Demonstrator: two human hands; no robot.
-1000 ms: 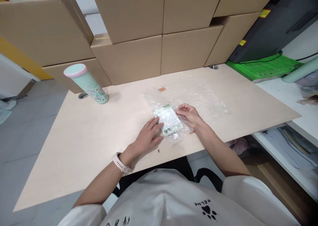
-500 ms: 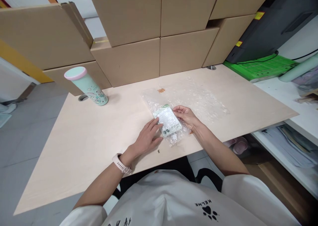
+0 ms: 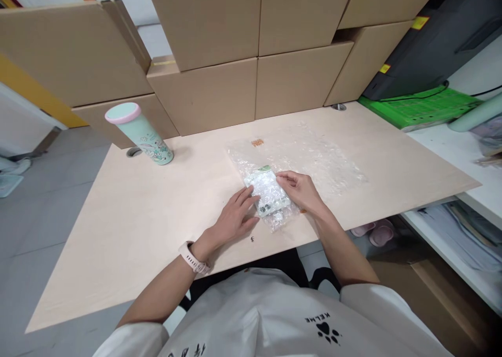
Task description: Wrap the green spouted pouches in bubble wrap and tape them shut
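A small flat white packet (image 3: 269, 189) with green marks lies on a clear sheet of bubble wrap (image 3: 319, 158), some of which is folded over it. The fingers of my left hand (image 3: 233, 216) are stretched out and rest on the packet's left edge. At its right edge, my right hand (image 3: 300, 191) has thumb and fingers pinched together on the bubble wrap. The wrap spreads out flat beyond the packet, and a crumpled end of it sticks out on the near side. Exactly how the right fingertips grip is partly hidden.
A mint tumbler (image 3: 145, 137) with a pink rim stands at the back left of the wooden table (image 3: 157, 210). Cardboard boxes (image 3: 212, 98) are stacked along the far edge. On the right are a green crate (image 3: 423, 108) and a white shelf (image 3: 443, 145). A tiny dark bit (image 3: 252, 239) lies near the front edge.
My right hand has turned slightly over the packet's right edge, with its forearm drawn in a little. My left hand stays in place. The whole view has shifted slightly.
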